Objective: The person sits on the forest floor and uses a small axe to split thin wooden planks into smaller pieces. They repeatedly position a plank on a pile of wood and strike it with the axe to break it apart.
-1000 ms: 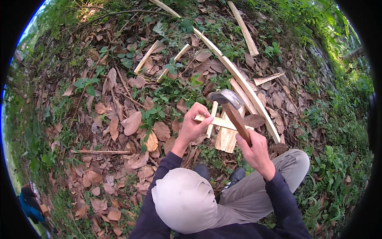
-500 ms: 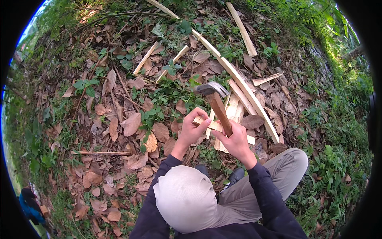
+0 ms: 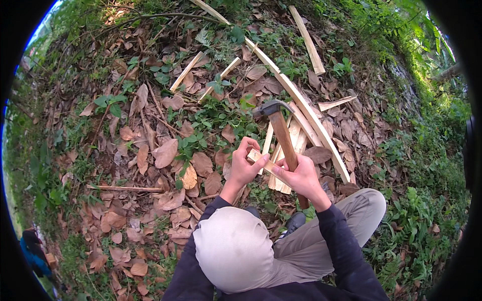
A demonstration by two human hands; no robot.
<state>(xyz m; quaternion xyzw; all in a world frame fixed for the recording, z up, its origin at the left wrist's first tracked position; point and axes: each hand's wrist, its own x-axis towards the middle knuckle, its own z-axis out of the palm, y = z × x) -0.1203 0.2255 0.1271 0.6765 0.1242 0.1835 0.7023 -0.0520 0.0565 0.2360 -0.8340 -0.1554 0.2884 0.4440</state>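
Note:
A short pale strip of wood (image 3: pixel 263 161) is pinched in my left hand (image 3: pixel 243 165), its thumb lying on top. My right hand (image 3: pixel 304 178) is wrapped round the wooden handle of a claw hammer (image 3: pixel 282 134); its thumb also presses on the strip's nearer end. The dark metal head points away from me at the top, and the handle's butt shows below my right hand. Beyond and under the hammer, several cut wood pieces (image 3: pixel 300 141) lie on the leaves.
A long pale batten (image 3: pixel 311 116) runs from the far middle to near my right knee. Two shorter sticks (image 3: pixel 187 71) lie farther left, and another board (image 3: pixel 307 40) rests at the far right. Dry leaves and green plants cover the ground. Someone in blue (image 3: pixel 37 253) is at the lower left edge.
The strip of wood has turned, its right end swinging toward me. The hammer has shifted slightly right and nearer, its butt now showing below my right hand.

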